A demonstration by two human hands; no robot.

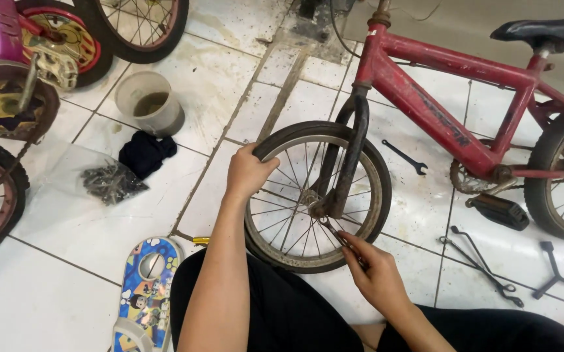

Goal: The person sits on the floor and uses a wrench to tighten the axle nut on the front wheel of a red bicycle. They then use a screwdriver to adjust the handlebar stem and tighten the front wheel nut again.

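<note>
A small red bicycle stands on the tiled floor with its front wheel turned toward me. My left hand grips the tyre at the wheel's upper left rim. My right hand holds a slim metal wrench whose head sits on the axle nut at the bottom of the black fork. My dark-trousered legs lie under the wheel.
A black spanner lies on the tiles right of the wheel; more tools rest at lower right. A white bucket, a dark rag and a plastic bag of parts sit left. A purple bicycle stands at far left.
</note>
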